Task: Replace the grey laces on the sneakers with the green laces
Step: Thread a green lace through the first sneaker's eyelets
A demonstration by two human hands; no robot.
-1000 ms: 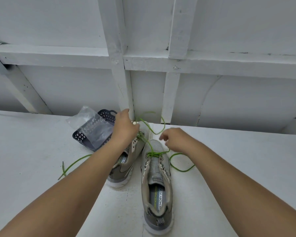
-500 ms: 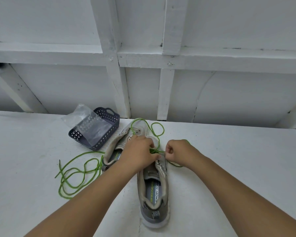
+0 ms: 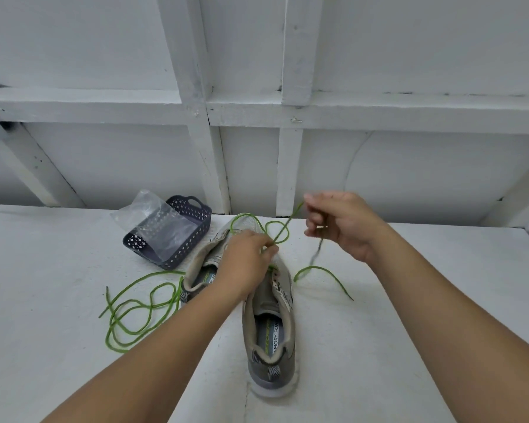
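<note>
Two grey sneakers lie on the white table. The nearer sneaker [image 3: 271,328] points away from me, heel toward me. The other sneaker [image 3: 203,264] lies to its left, partly under my left arm. My left hand [image 3: 246,261] rests on the nearer sneaker's front and pinches a green lace [image 3: 283,227] near the eyelets. My right hand [image 3: 339,224] is raised to the right and pinches that lace, drawn taut between both hands. The lace's free end [image 3: 324,274] curls on the table to the right. A second green lace [image 3: 135,309] lies in loose loops on the left.
A dark perforated basket [image 3: 182,236] with a clear plastic bag [image 3: 153,221] in it stands at the back left, next to the sneakers. A white panelled wall [image 3: 287,148] rises directly behind the table.
My right hand has risen and moved right from the sneaker's eyelets, drawing the green lace out. My left hand stays on the sneaker's front. The view tilted down slightly.
</note>
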